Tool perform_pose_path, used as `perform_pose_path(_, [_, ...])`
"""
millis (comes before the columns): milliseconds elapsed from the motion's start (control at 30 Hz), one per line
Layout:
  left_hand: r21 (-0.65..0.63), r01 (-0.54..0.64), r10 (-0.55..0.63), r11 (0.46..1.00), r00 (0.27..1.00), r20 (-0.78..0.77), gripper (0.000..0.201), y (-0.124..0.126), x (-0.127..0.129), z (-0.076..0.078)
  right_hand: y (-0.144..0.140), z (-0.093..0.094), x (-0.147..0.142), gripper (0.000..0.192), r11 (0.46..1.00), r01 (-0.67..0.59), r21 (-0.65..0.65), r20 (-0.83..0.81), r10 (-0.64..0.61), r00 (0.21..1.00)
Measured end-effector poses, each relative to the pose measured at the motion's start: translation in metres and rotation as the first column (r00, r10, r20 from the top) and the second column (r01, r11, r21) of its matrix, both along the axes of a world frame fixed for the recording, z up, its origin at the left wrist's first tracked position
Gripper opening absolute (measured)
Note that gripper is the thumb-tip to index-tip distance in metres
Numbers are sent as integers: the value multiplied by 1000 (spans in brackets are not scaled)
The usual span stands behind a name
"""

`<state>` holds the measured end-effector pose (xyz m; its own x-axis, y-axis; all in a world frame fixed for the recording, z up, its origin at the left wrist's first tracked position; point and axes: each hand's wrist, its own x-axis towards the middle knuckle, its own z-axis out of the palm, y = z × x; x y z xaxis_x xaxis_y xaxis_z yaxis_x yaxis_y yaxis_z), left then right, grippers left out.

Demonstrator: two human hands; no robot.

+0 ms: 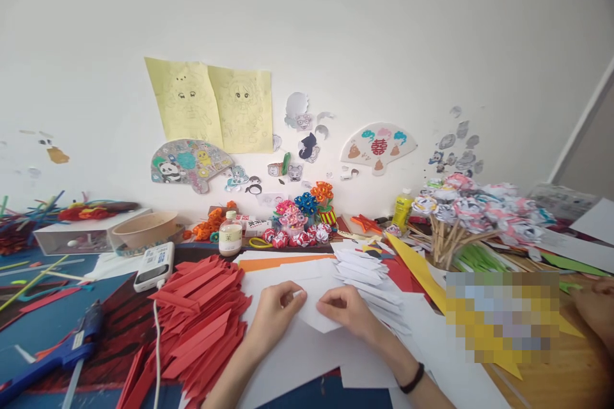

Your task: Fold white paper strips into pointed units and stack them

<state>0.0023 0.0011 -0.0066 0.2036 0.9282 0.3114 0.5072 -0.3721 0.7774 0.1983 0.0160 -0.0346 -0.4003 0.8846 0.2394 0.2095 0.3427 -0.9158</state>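
Observation:
Between my two hands is a small sheet of white paper, held above larger white sheets. My left hand pinches its left edge between thumb and fingers. On the opposite side my right hand, with a black band on the wrist, pinches the right edge. A heap of folded red paper strips lies left of my left hand. Just behind and beside my right hand is a pile of folded white paper pieces.
A blue glue gun lies at the left, near a white power bank with a cable. A small bottle and flower crafts stand by the wall. Paper flowers on sticks stand right. Another person's hand is at the right edge.

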Motion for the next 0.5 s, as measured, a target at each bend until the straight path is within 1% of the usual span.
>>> perform_pose_path(167, [19, 11, -11, 1000, 1000, 6, 34, 0, 0, -1, -1, 3, 0, 33, 1000, -29, -7, 33, 29, 999])
perform_pose_path(300, [-33, 42, -39, 999, 996, 84, 43, 5, 0, -5, 1, 1, 0, 34, 998, -37, 60, 49, 34, 998])
perform_pose_path(367, [-42, 34, -28, 999, 991, 129, 46, 6, 1, -5, 3, -1, 1, 36, 997, -22, 73, 41, 19, 999])
perform_pose_path(433, [-32, 12, -7, 999, 990, 144, 44, 5, 2, -4, 5, -2, 1, 39, 1000, 4, 27, -4, -4, 1000])
perform_pose_path(500, [-20, 16, -13, 1000, 992, 128, 39, 2, 4, -3, 7, -2, 2, 40, 998, 33, -49, -84, -37, 996])
